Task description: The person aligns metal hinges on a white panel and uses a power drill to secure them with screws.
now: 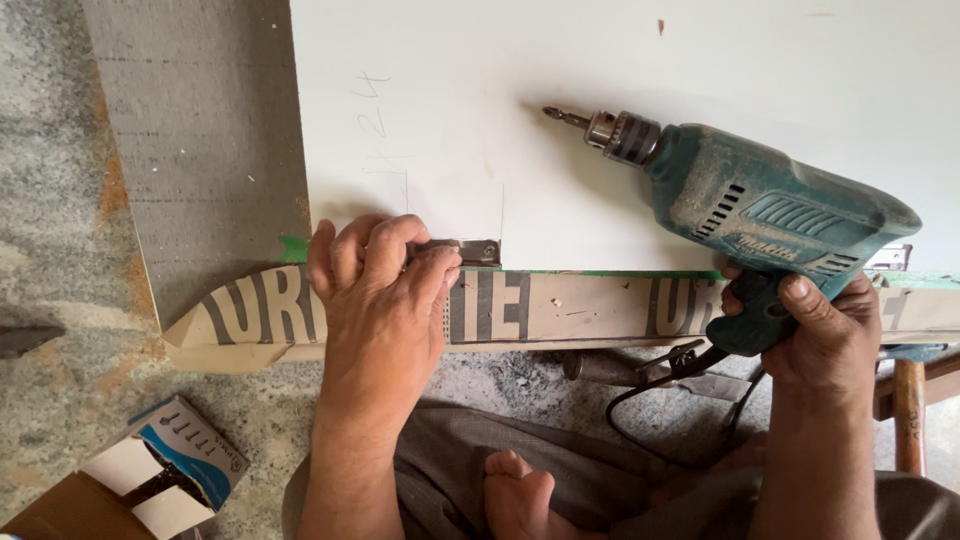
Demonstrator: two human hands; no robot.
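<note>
A: Head view looks down at a white board (pixel 620 60) lying flat, its near edge faced with a brown cardboard strip (pixel 580 308) printed in big dark letters. What is in hand?

B: The left hand (pixel 378 290) is closed down on a small metal hinge (pixel 470 250), pinning it to the board's edge. The right hand (pixel 815 325) is wrapped around the grip of a teal electric drill (pixel 760 205), which rests on the board, bit pointing left, well apart from the hinge.

A: So which step?

B: It looks like positioning before fixing. The next move would seem to call for bringing the bit to the hinge holes while the left hand keeps the hinge from shifting.

A: Any packages?

B: A small blue-and-white box (pixel 185 460) lies open on the stone floor (pixel 50 200), lower left, beside brown cardboard.
</note>
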